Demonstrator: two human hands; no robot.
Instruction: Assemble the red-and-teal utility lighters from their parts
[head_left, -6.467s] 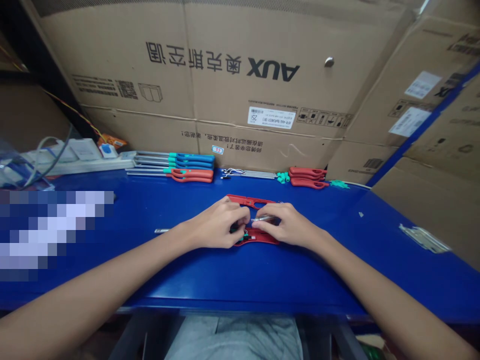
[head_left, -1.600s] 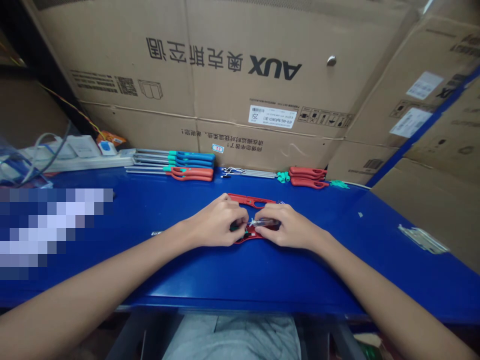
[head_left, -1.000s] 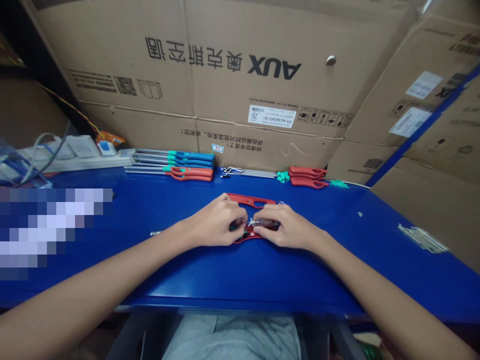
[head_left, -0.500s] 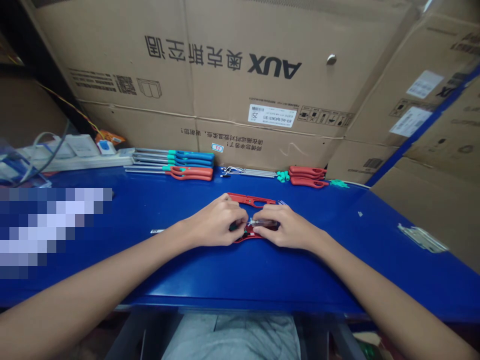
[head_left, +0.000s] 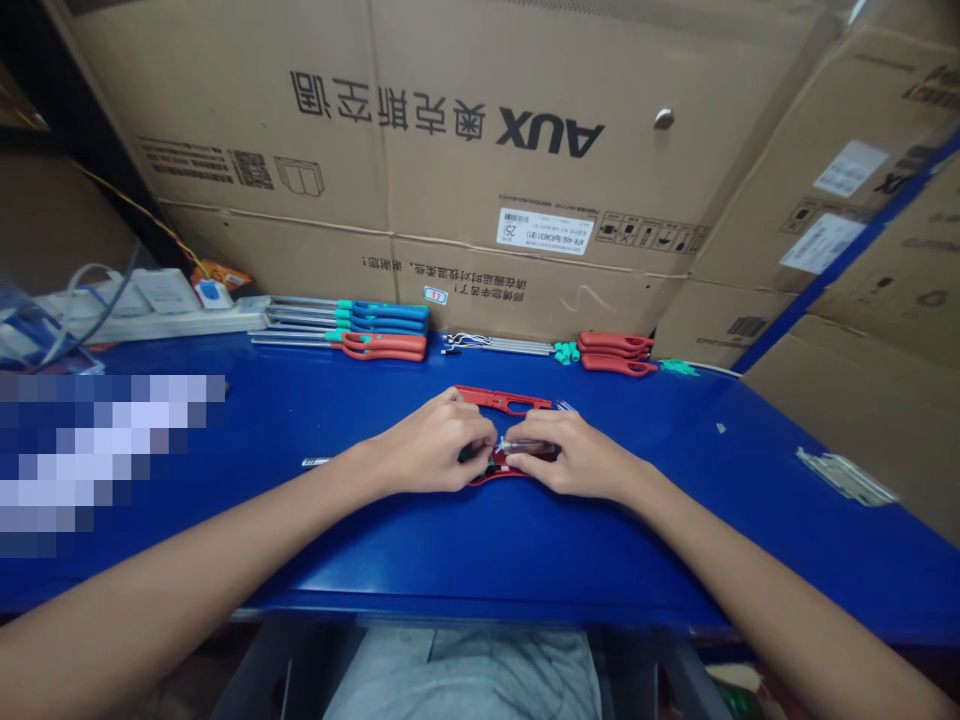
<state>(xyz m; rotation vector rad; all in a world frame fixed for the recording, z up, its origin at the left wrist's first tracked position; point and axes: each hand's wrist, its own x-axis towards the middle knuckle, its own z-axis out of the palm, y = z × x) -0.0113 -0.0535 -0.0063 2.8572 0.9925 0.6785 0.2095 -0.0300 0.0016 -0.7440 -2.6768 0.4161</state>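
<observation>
My right hand [head_left: 583, 452] grips a small clear lighter fuel tank [head_left: 529, 446] between thumb and fingers, its white-tipped end pointing left. Close to that end, my left hand [head_left: 439, 440] is closed in a pinch; what its fingertips hold is hidden. Beneath both hands lies a red lighter half-shell [head_left: 501, 478], mostly covered, with small dark and green parts inside. A second red half-shell [head_left: 495, 399] rests just beyond the hands, its left end behind my left hand. Some thin clear pieces [head_left: 566, 406] lie at its right end.
Blue-handled long lighters [head_left: 390, 318] and a red one [head_left: 384, 347] lie at the back left. Behind the hands are metal rods [head_left: 517, 347], green caps [head_left: 566, 352], red shells [head_left: 615, 352] and green pieces [head_left: 679, 367]. A power strip [head_left: 187, 322] stands left; metal strips [head_left: 846, 474] lie right.
</observation>
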